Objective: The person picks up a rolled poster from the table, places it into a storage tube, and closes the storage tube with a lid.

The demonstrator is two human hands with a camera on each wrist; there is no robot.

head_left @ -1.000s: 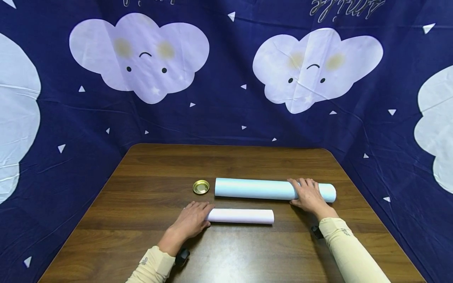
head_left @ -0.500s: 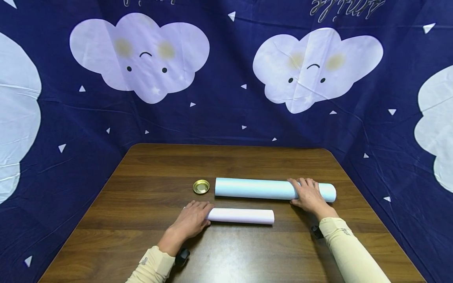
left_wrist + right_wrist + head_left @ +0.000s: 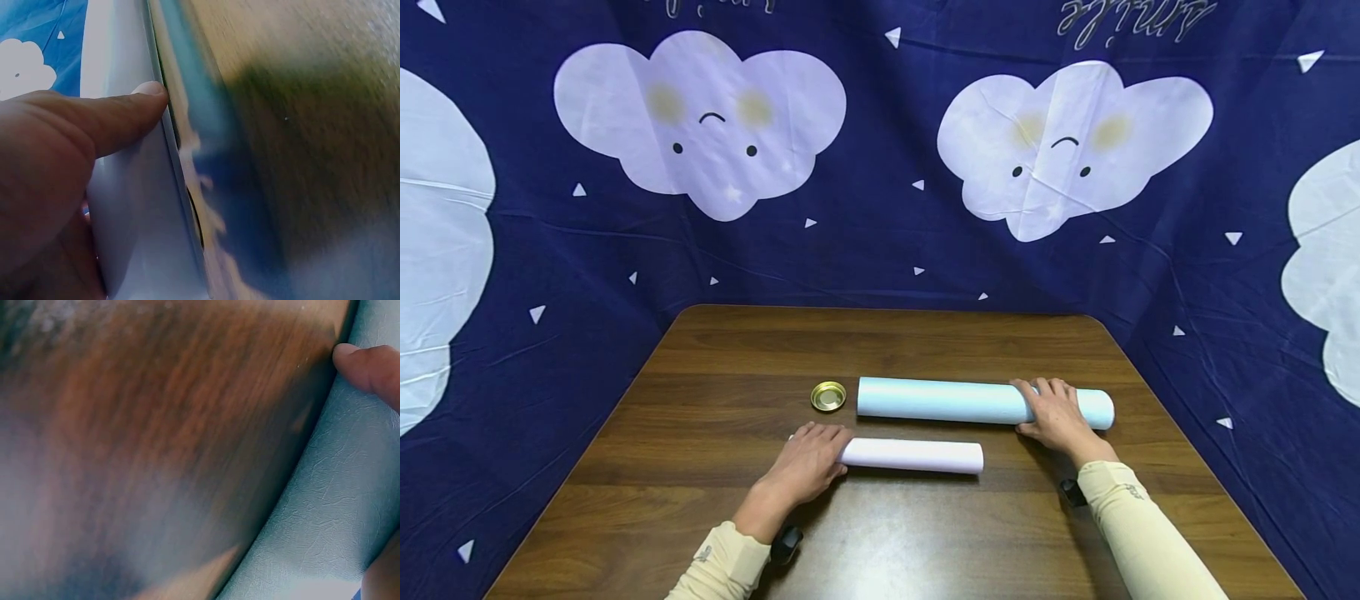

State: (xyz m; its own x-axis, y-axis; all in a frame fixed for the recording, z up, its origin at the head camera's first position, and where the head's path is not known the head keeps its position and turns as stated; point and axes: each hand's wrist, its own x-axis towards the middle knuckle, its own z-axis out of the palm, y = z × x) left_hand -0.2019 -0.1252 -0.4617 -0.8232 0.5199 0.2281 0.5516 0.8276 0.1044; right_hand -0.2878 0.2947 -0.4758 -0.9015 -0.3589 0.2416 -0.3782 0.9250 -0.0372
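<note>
glossy wood table [image 3: 715, 400], textured pale blue tube [image 3: 947, 401], shiny metal lid [image 3: 827, 396].

The left hand [image 3: 805, 467] hides the white roll's [image 3: 917, 455] left end; both wrist views blur.

Long tube [image 3: 955, 401] pale blue, faint leathery grain in the right wrist view; shorter roll [image 3: 917, 455] pale lilac-white; small round lid [image 3: 827, 396] shiny gold. Table [image 3: 715, 375] dark brown wood grain. Backdrop cloth [image 3: 880, 242] navy, printed with white smiling clouds with yellowish cheeks and small white triangles; sleeves [image 3: 1138, 533] cream.
</note>
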